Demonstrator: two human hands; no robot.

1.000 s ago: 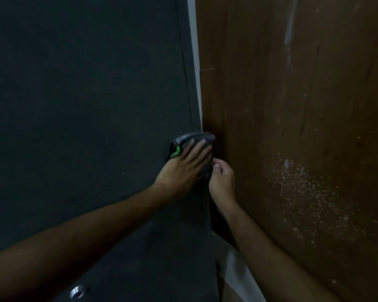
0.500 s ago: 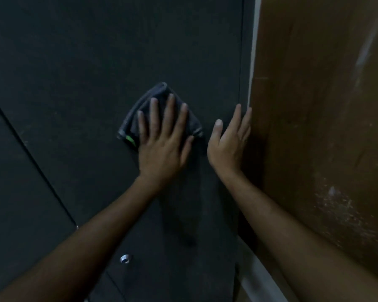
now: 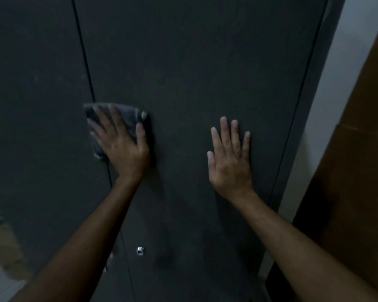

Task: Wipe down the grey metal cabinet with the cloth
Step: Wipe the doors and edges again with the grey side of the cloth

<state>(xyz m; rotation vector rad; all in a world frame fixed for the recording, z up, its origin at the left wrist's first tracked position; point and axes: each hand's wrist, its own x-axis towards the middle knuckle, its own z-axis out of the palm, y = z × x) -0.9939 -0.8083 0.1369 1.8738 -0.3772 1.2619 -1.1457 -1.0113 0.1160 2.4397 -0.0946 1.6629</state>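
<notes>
Cabinet [image 3: 194, 83] fills the frame; our left hand [image 3: 122, 149], fingers flat, has slid the cloth [image 3: 127, 114] left onto the door seam [image 3: 83, 53]. Our right hand [image 3: 229, 162] rests flat, now clear of the right edge.

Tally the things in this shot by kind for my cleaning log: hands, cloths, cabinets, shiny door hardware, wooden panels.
Hands: 2, left hand pressing the cloth, right hand flat on the cabinet
Cloths: 1, grey cloth
Cabinets: 1, grey metal cabinet
Shiny door hardware: 1, small silver fitting
Wooden panels: 1, brown panel
Total: 6
</notes>
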